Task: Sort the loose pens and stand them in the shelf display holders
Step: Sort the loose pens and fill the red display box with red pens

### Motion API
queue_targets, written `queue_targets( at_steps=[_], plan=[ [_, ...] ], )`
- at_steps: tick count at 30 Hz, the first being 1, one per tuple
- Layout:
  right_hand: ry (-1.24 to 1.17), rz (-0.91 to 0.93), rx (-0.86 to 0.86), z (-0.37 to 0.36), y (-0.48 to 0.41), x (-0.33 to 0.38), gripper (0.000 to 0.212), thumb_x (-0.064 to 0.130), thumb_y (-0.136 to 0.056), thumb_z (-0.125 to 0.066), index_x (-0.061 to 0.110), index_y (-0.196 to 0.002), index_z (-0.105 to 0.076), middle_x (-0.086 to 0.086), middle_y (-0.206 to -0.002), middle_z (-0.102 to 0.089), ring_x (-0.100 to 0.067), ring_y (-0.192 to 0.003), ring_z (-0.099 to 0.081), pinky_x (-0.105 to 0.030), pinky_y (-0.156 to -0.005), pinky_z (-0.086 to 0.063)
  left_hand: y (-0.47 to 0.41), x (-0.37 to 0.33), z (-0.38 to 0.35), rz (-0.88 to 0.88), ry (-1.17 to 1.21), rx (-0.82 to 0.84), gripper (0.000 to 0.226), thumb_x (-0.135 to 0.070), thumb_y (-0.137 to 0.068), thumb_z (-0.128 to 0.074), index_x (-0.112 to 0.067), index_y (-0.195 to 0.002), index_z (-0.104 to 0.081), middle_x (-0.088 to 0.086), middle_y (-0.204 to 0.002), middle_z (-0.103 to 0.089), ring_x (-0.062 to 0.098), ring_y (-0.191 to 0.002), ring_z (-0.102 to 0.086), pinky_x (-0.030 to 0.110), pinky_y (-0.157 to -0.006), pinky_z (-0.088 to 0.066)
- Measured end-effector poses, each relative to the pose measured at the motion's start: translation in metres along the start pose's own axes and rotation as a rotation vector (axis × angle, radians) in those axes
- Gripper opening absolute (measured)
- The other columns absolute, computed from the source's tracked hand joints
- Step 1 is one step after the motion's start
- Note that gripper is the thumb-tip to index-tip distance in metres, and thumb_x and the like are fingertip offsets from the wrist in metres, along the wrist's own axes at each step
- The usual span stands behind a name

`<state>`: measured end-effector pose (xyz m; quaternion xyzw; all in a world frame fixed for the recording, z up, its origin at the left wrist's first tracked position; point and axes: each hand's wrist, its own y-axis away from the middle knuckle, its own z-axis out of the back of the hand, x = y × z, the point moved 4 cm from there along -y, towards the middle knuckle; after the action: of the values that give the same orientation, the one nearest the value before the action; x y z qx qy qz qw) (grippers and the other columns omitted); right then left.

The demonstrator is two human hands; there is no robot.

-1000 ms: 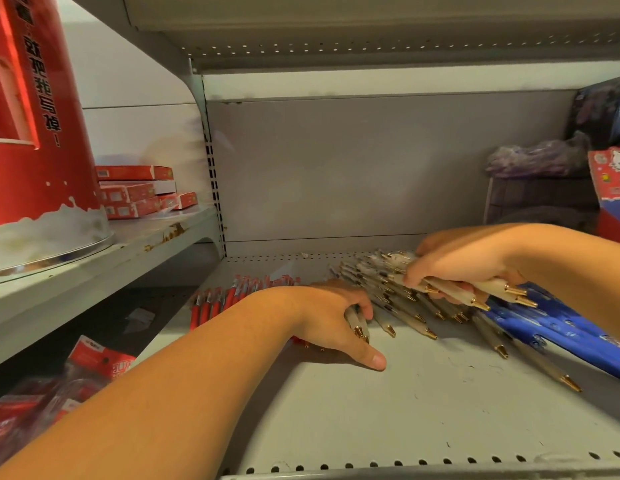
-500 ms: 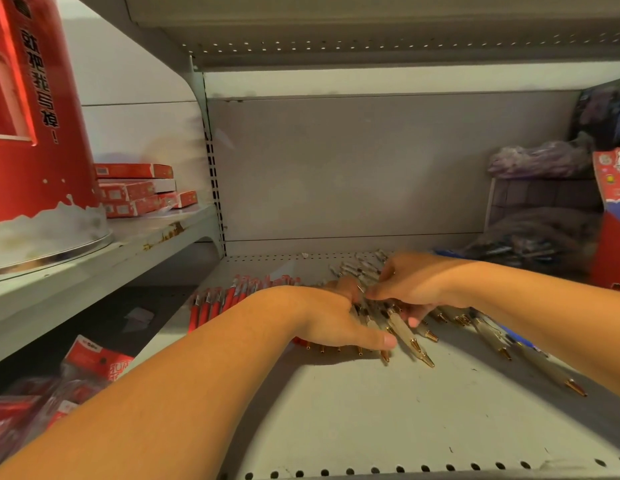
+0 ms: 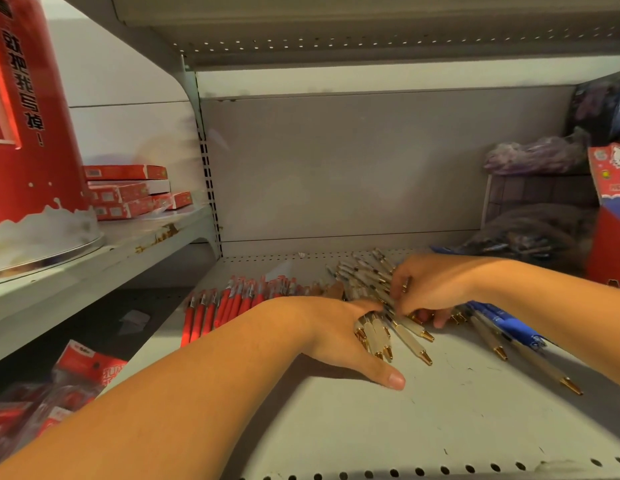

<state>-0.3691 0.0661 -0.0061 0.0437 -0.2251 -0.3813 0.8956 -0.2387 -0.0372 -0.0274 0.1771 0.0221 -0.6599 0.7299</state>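
Note:
Loose pens lie on the grey shelf point(image 3: 370, 427). A row of red pens point(image 3: 232, 303) is at the left, a heap of white pens with gold tips point(image 3: 364, 271) in the middle, and blue pens point(image 3: 502, 320) at the right. My left hand point(image 3: 336, 327) rests on the shelf, thumb stretched forward. It holds a small bunch of white pens point(image 3: 377, 336) whose gold tips stick out below the palm. My right hand point(image 3: 429, 289) lies just behind it with curled fingers pinching white pens from the heap. No display holder is in view.
A big red display drum point(image 3: 24, 116) and stacked red boxes point(image 3: 128, 192) stand on the left shelf. At the right are a cartoon-cat box point(image 3: 613, 174) and plastic bags point(image 3: 530, 154). Red packets point(image 3: 76, 375) lie lower left. Another shelf hangs close overhead.
My right hand has moved left, from over the blue pens to the white heap beside my left hand. The left hand stayed in place, and more white pens now show under it.

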Motion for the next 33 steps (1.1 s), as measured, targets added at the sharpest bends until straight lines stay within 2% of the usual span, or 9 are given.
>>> queue_targets(
  at_steps=[4,9,13,17,20,24,28,31,33],
  plan=[
    [0.002,0.031,0.034,-0.005,0.004,0.003,0.036,0.015,-0.084,-0.073,0.007,-0.117,-0.061,-0.01,-0.081,-0.069,-0.016,-0.059,-0.069,-0.022,-0.055,-0.055,-0.003,-0.003,0.003,-0.029,-0.084,-0.083,0.091,-0.076,-0.077,-0.06,-0.038,-0.151,-0.024,-0.01,-0.153,-0.04,0.019,-0.136,-0.042,0.039,-0.113,-0.035],
    [-0.061,0.031,0.102,-0.01,0.011,0.008,0.027,0.011,-0.085,-0.068,0.005,-0.11,-0.06,-0.006,-0.068,-0.073,-0.017,-0.059,-0.071,-0.021,-0.055,-0.055,-0.004,0.0,0.011,-0.032,-0.117,-0.173,0.071,-0.065,-0.09,-0.053,-0.033,-0.149,-0.03,-0.003,-0.151,-0.044,0.021,-0.132,-0.045,0.039,-0.109,-0.038],
    [-0.105,0.108,0.173,-0.007,0.021,0.009,0.021,0.025,-0.092,-0.067,0.008,-0.105,-0.066,-0.005,-0.077,-0.073,-0.014,-0.066,-0.071,-0.021,-0.061,-0.056,-0.001,-0.002,0.004,-0.017,-0.007,-0.069,0.091,-0.077,-0.074,-0.062,-0.036,-0.148,-0.028,-0.011,-0.147,-0.046,0.018,-0.131,-0.047,0.036,-0.109,-0.038],
    [0.084,0.192,0.202,0.001,0.025,0.006,0.032,0.048,-0.095,-0.055,0.022,-0.106,-0.069,-0.002,-0.096,-0.07,-0.014,-0.079,-0.07,-0.022,-0.063,-0.056,-0.004,-0.007,-0.002,0.022,-0.015,-0.055,0.107,-0.087,-0.062,-0.061,-0.04,-0.149,-0.021,-0.011,-0.15,-0.043,0.021,-0.133,-0.045,0.038,-0.11,-0.037],
    [0.008,0.192,0.127,0.015,0.017,0.002,0.019,0.035,-0.098,-0.055,0.024,-0.111,-0.066,-0.001,-0.091,-0.067,-0.008,-0.065,-0.067,-0.02,-0.057,-0.053,-0.005,-0.01,-0.005,0.043,-0.087,-0.091,0.111,-0.093,-0.06,-0.053,-0.038,-0.15,-0.021,-0.008,-0.152,-0.041,0.024,-0.137,-0.042,0.04,-0.111,-0.035],
    [0.013,0.186,-0.011,0.02,-0.011,0.003,0.023,0.011,-0.1,-0.052,0.014,-0.121,-0.06,-0.008,-0.1,-0.066,-0.012,-0.073,-0.069,-0.017,-0.058,-0.054,-0.005,-0.011,-0.008,0.061,-0.168,-0.13,0.115,-0.098,-0.058,-0.041,-0.03,-0.15,-0.031,0.001,-0.157,-0.035,0.029,-0.144,-0.031,0.044,-0.114,-0.027],
    [0.111,0.179,-0.047,0.012,-0.038,0.016,0.022,0.007,-0.098,-0.054,0.009,-0.119,-0.062,-0.011,-0.102,-0.069,-0.019,-0.086,-0.071,-0.034,-0.079,-0.06,-0.007,-0.011,-0.008,0.035,-0.226,-0.18,0.122,-0.097,-0.062,-0.036,-0.028,-0.157,-0.003,0.002,-0.166,-0.003,0.025,-0.152,-0.004,0.045,-0.121,-0.008],
    [0.2,0.213,-0.051,0.008,-0.047,0.027,0.018,0.011,-0.099,-0.052,0.009,-0.11,-0.067,-0.01,-0.096,-0.071,-0.02,-0.08,-0.073,-0.029,-0.071,-0.061,-0.006,-0.01,-0.003,0.001,-0.261,-0.23,0.108,-0.089,-0.074,-0.04,-0.026,-0.156,-0.01,0.0,-0.165,-0.012,0.023,-0.151,-0.012,0.047,-0.121,-0.012],
    [0.225,0.211,-0.025,0.006,-0.053,0.03,0.02,0.01,-0.099,-0.052,0.01,-0.114,-0.065,-0.009,-0.102,-0.07,-0.02,-0.078,-0.074,-0.024,-0.062,-0.059,-0.005,-0.012,0.0,-0.04,-0.256,-0.273,0.093,-0.081,-0.081,-0.045,-0.028,-0.153,-0.021,-0.002,-0.159,-0.027,0.022,-0.145,-0.024,0.044,-0.118,-0.021]
  ],
)
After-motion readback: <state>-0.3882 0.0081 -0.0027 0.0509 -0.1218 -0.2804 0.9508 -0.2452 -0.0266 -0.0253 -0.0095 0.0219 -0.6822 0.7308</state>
